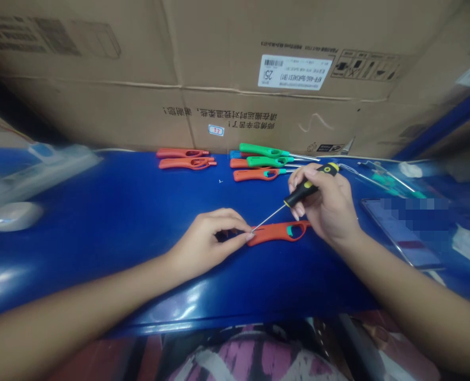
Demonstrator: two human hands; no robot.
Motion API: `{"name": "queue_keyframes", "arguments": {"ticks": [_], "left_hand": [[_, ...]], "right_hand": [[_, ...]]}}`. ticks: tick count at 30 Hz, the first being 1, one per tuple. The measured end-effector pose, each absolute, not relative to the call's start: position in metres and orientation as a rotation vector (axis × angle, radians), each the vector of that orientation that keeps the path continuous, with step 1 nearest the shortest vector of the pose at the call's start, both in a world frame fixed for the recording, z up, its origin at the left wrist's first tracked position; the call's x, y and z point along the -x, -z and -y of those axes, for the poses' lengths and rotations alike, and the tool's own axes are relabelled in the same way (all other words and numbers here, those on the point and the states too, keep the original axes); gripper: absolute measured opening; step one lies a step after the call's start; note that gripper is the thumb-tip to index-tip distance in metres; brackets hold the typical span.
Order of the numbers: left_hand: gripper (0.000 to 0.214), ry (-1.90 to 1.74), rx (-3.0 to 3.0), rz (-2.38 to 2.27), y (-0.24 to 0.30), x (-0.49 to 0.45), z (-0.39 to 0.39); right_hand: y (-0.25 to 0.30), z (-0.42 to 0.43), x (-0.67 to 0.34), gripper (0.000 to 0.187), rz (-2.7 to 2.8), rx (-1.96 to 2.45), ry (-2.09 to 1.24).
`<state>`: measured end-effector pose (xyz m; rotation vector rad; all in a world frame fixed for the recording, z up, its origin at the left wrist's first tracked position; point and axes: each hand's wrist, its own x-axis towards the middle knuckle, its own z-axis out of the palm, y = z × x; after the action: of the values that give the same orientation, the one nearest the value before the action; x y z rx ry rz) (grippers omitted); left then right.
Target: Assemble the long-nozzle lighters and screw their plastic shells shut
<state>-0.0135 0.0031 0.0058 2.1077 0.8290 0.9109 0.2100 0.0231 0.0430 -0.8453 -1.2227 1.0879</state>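
In front of me an orange long-nosed lighter (269, 233) with a green trigger lies on the blue tabletop. My left hand (209, 238) pinches its left end between thumb and fingers. My right hand (329, 201) is closed round a black and yellow screwdriver (306, 186), held at a slant. The thin metal shaft reaches down left, and its tip meets the lighter's left end beside my left fingertips. Whether the tip sits in a screw or a seam I cannot tell. My right hand hides the lighter's right end.
Behind lie two orange lighter bodies (185, 163) and a group of green and orange lighters (268, 161) with metal rods. A phone (401, 233) and loose rods with green parts (393, 180) are at right. A white mouse (15, 216) lies left. A cardboard box (139, 63) walls the back.
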Motion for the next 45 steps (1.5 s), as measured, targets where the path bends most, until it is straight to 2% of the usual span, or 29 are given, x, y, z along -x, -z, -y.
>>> {"name": "queue_keyframes", "arguments": {"ticks": [19, 29, 30, 34, 40, 45], "left_hand": [[0.011, -0.880, -2.144, -0.802, -0.005, 0.014, -0.003], [0.014, -0.742, -2.204, -0.688, -0.007, 0.013, 0.001], [0.014, -0.726, -2.202, -0.669, -0.007, 0.013, 0.002], [0.013, -0.700, -2.204, -0.619, -0.007, 0.012, 0.003], [0.011, -0.693, -2.196, -0.600, -0.005, 0.011, 0.004], [0.010, -0.751, -2.142, -0.625, -0.005, 0.010, 0.004]], "right_hand": [[-0.039, -0.024, -0.212, 0.018, 1.304, 0.814, -1.103], [-0.053, -0.002, -0.215, 0.014, 1.773, 0.831, -0.911], [-0.053, 0.000, -0.213, 0.018, 1.781, 0.803, -0.850], [-0.043, 0.005, -0.201, 0.055, 1.675, 0.638, -0.597], [-0.027, 0.004, -0.201, 0.062, 1.810, 0.456, -0.541], [-0.032, 0.007, -0.204, 0.069, 1.815, 0.531, -0.556]]}}
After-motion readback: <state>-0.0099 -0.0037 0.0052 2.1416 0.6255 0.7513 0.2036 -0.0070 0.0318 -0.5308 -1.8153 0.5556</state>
